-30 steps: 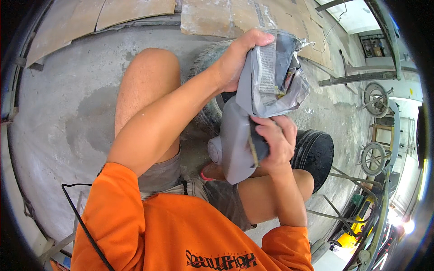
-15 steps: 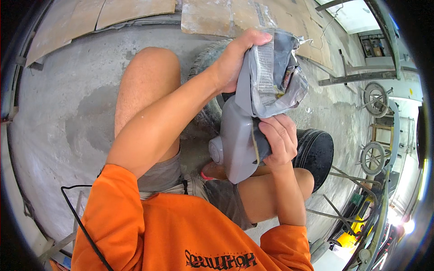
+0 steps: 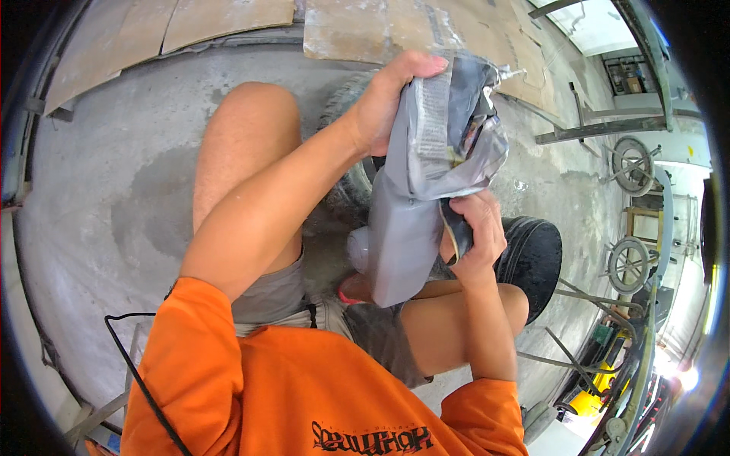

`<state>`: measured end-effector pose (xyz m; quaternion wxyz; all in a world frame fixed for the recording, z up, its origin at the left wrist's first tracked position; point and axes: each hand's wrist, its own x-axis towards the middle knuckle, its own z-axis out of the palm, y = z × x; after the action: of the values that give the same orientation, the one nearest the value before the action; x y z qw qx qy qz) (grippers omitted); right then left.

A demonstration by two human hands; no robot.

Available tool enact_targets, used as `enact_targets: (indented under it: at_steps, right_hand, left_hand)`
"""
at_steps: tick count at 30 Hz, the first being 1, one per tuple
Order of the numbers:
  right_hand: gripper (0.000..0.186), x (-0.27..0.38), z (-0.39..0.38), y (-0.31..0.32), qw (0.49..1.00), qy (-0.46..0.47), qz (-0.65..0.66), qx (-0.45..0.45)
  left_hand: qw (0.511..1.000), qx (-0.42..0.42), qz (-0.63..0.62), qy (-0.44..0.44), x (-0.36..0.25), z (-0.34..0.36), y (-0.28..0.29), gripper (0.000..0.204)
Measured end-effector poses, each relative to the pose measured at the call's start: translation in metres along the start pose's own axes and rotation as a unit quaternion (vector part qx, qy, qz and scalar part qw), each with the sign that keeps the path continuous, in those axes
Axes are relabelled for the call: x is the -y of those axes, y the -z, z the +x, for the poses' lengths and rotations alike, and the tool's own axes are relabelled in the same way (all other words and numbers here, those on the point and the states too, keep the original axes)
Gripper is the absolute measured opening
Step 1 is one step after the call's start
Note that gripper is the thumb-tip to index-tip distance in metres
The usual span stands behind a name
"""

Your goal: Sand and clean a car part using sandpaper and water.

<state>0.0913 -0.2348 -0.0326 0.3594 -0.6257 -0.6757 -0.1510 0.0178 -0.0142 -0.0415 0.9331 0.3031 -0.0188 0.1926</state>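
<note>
My left hand [image 3: 384, 99] is closed on the upper left of a smooth grey part [image 3: 403, 251], whose top is wrapped in crumpled newspaper and plastic [image 3: 464, 137]. My right hand [image 3: 475, 228] grips a curled dark sheet [image 3: 454, 228], like sandpaper, with a tan reverse side, at the part's right edge. A rounded grey projection [image 3: 356, 249] shows at the part's lower left. Behind the part lies a dusty tyre [image 3: 338, 190], partly hidden between my bent legs.
A black bucket [image 3: 536, 266] stands beside my right knee. Brown boards [image 3: 365, 26] lie along the far side of the concrete floor [image 3: 114, 190]. Metal frames [image 3: 601, 133], wheel-like round objects [image 3: 631, 262] and a yellow item [image 3: 601, 387] are at the right.
The grey part and my left hand have shifted slightly left. My right hand has moved a little right, and the dark sheet in it is now curled, showing more of its tan side.
</note>
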Motion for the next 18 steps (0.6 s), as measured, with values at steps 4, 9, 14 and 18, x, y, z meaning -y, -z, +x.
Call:
enact_targets:
  at_steps: [4, 9, 14, 18]
  right_hand:
    - [0.034, 0.003, 0.000, -0.001, 0.998, 0.045, 0.001, 0.036]
    - [0.030, 0.007, 0.003, -0.003, 0.993, -0.098, -0.052, 0.032]
    - [0.026, 0.001, 0.001, -0.001, 0.997, -0.055, -0.047, 0.038]
    - [0.032, -0.006, -0.004, 0.003, 0.999, 0.009, -0.007, 0.043]
  left_hand:
    - [1.000, -0.010, -0.010, -0.001, -0.001, 0.000, 0.002, 0.056]
    - [0.999, -0.024, -0.024, -0.005, -0.002, 0.001, 0.001, 0.058]
    - [1.000, -0.022, -0.008, -0.003, 0.000, 0.002, 0.003, 0.058]
    - [1.000, -0.015, -0.014, 0.002, 0.001, 0.004, 0.008, 0.055]
